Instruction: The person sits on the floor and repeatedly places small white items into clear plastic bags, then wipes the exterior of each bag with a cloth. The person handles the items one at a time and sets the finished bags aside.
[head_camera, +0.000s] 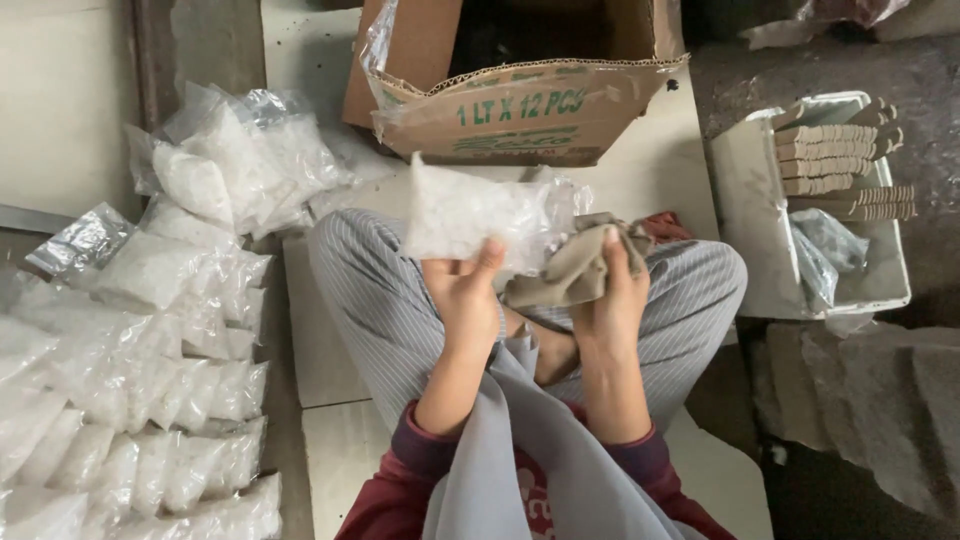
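Observation:
My left hand (467, 292) holds a clear plastic packet (478, 215) filled with white granules, gripping its lower edge with the thumb on its front. My right hand (612, 300) clutches a crumpled beige cloth (578, 270) pressed against the packet's right end. Both hands are raised above my crossed legs in grey striped trousers (380, 300).
Several filled clear packets (150, 400) lie heaped on the floor at the left, with more (235, 160) piled farther back. An open cardboard box (520, 100) with a plastic liner stands ahead. A white tray (745, 200) with wooden pieces (840, 165) sits at the right.

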